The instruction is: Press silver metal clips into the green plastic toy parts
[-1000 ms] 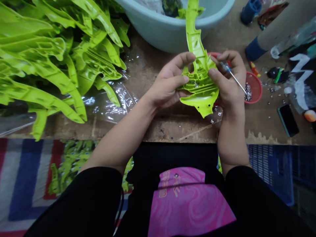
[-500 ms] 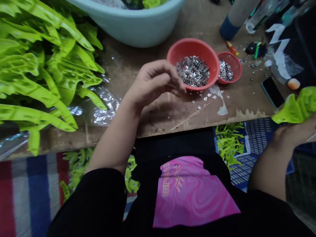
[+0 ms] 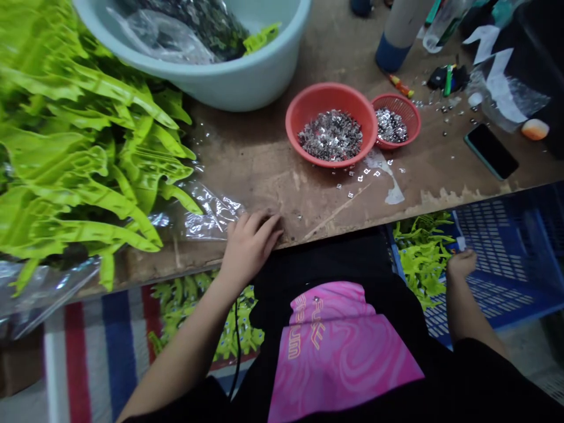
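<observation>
My left hand (image 3: pixel 250 244) rests palm down at the table's front edge, fingers loosely bent and a little apart, with nothing seen in it. Beside it lies clear plastic film (image 3: pixel 207 214) under a heap of lime-green moulded plastic parts (image 3: pixel 97 170). My right hand (image 3: pixel 462 262) is lowered at the blue crate (image 3: pixel 497 294) below the table, next to several lime-green parts (image 3: pixel 420 258). Its fingers look closed; what they hold, if anything, is hidden. Ahead of my left hand, a red bowl (image 3: pixel 295 144) holds small metal clips (image 3: pixel 332 136).
A smaller red basket (image 3: pixel 414 123) of shiny metal pieces touches the bowl. Loose clips (image 3: pixel 360 179) lie before them. A pale blue basin (image 3: pixel 238 88) stands behind; a phone (image 3: pixel 491 151) and an orange-white object (image 3: pixel 535 129) lie right. More green parts (image 3: pixel 189 299) sit below the table.
My left hand has come from the red bowl back to the table edge. My right hand, which held a green part above the table's right side, has gone down to the blue crate.
</observation>
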The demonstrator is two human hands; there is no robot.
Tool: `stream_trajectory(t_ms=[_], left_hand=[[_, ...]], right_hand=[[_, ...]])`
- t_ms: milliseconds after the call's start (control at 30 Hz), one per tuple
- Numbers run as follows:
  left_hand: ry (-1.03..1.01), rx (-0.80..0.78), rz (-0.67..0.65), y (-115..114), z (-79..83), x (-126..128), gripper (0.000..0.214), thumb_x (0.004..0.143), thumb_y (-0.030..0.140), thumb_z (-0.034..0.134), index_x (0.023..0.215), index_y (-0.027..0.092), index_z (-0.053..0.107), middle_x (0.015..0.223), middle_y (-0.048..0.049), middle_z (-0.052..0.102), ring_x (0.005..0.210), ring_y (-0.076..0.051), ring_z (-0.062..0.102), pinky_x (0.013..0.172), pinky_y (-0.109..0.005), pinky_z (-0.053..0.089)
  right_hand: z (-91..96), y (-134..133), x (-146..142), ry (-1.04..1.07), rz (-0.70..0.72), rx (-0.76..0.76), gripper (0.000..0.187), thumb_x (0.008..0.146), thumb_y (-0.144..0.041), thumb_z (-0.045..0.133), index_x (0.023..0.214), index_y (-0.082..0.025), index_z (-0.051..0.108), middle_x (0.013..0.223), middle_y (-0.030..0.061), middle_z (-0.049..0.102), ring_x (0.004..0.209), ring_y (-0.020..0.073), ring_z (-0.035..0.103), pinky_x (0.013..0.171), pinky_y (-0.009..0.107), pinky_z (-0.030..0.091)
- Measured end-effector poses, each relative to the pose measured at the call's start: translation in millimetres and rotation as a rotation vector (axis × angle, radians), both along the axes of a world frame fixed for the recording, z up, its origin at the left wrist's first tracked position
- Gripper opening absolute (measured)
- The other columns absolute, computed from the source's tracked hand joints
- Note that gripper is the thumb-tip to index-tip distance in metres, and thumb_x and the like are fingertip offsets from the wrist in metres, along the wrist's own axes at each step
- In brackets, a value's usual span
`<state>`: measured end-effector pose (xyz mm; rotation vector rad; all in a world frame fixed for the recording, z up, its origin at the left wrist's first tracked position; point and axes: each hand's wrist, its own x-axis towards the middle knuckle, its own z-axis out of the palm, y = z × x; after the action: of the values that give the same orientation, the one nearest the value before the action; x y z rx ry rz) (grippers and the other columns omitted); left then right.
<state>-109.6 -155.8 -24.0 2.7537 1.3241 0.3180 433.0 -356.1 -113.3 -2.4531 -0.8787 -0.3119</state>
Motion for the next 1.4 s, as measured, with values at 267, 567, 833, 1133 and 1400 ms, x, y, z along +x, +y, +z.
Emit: stream_trajectory(t_ms=[267,567,833,1133,1400], left_hand=[[-0.151,0.026,-0.017,0,-6.4,4,0.029,0.106,0.02,0.049,0.108,0.015,0.077,0.103,-0.0126,0.078,0.094,-0.022,0.073,0.083,-0.032,0.061],[-0.356,0.207,-0.107,67,46.3,74,0.026,0.108,0.03,0.052,0.117,0.024,0.077,0.119,-0.0065,0.083,0.112,-0.021,0.076,0.092,-0.036,0.053],[-0.213,-0.15,0.3,83,30.7,100,0.032,0.103,0.044,0.059,0.1,0.017,0.076,0.101,-0.0131,0.08,0.098,-0.026,0.072,0.09,-0.038,0.051],[-0.189,-0.305,0.333,112,5.6,137,0.033,0.1,0.037,0.058,0.11,0.017,0.082,0.113,-0.0154,0.084,0.105,-0.03,0.075,0.091,-0.04,0.048],[-0.287,-0.248,0.175,86,20.0,129,0.03,0.1,0.034,0.058,0.112,0.02,0.081,0.101,-0.0087,0.082,0.101,-0.023,0.071,0.098,-0.038,0.047]], right_hand=[[55.8,101,-23,-0.032,0.185,0.485,0.078,0.106,-0.078,0.019,0.086,-0.019,0.066,0.082,0.016,0.069,0.083,0.0284,0.069,0.084,0.05,0.057],[61.5,170,-192,0.091,1.069,0.248,0.019,0.103,-0.038,0.059,0.105,-0.026,0.074,0.111,0.0074,0.083,0.105,0.0251,0.076,0.098,0.045,0.061],[58.6,177,-199,0.153,1.051,0.131,0.02,0.105,-0.034,0.055,0.106,-0.024,0.071,0.105,0.0099,0.08,0.097,0.0286,0.071,0.093,0.047,0.06],[56.8,180,-205,0.107,1.03,0.08,0.022,0.102,-0.037,0.055,0.102,-0.024,0.072,0.097,0.0105,0.079,0.097,0.0321,0.07,0.092,0.05,0.058],[49.6,180,-205,0.11,0.936,0.184,0.021,0.101,-0.034,0.054,0.11,-0.022,0.069,0.131,0.0142,0.077,0.128,0.0359,0.067,0.118,0.062,0.051]])
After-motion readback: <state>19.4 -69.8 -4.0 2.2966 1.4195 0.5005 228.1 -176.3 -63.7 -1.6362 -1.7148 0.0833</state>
